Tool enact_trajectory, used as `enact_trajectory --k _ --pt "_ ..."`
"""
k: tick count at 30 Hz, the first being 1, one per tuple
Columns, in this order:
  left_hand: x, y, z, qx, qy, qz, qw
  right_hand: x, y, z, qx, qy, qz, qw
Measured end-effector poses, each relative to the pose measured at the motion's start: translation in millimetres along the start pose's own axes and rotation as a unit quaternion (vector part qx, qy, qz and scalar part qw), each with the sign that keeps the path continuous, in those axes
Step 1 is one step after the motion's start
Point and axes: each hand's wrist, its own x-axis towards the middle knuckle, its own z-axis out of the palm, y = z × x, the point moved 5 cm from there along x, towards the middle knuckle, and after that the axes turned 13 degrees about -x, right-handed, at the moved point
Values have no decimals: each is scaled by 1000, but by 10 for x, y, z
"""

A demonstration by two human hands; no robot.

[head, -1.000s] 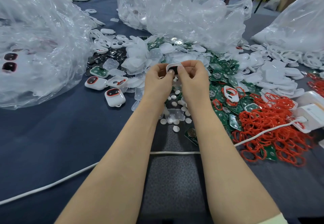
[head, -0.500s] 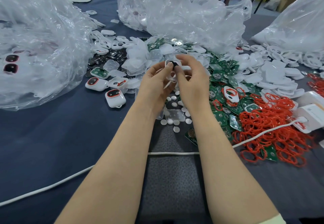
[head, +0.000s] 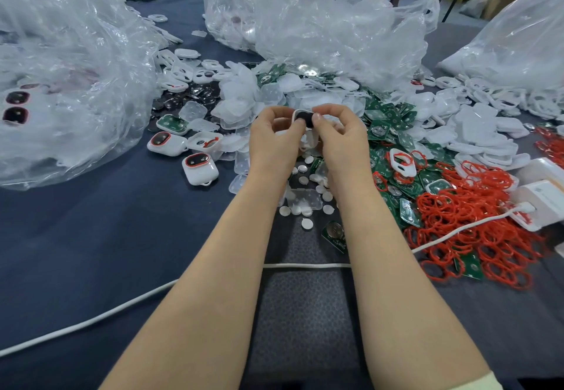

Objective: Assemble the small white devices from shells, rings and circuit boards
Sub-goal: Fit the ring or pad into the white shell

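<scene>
1. Head view, grasp: left hand (head: 274, 140) and right hand (head: 342, 142) raised side by side over the table (head: 91, 237). Fingers of both curled, pinching one white shell (head: 295, 114).
2. Shell position: between the two thumbs and forefingers, at the very tips, clear of the palms. Dark round part (head: 303, 117) set in its face, turned toward the camera.
3. Contact: left fingertips on the shell's left edge, right thumb tip on its right edge, partly over the dark part.
4. Below the wrists: loose white discs (head: 306, 223) on the cloth, not touched.
5. Left of the left fingers, well apart: two closed white devices (head: 200, 169) with red-ringed dark windows.
6. Right of the right fingers: green circuit boards (head: 393, 133) near, red rings (head: 476, 218) farther out.
7. Beyond the fingertips: clear plastic bags (head: 320, 23).
8. Under the forearms: white cable (head: 305, 265).
</scene>
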Motion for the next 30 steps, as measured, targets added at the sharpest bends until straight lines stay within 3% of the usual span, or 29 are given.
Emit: enact_trajectory --k 15,20,25,30 --pt "39 -52 -51 -12 29 -31 999 44 96 52 -9 -11 42 999" --pt "10 6 -6 35 6 6 999 83 154 68 82 -27 110 990" --pt "-1 34 12 29 -9 19 999 107 155 44 41 -21 82 996" --pt "1 -4 17 -17 -15 -19 1000 119 110 -3 29 -51 59 997"
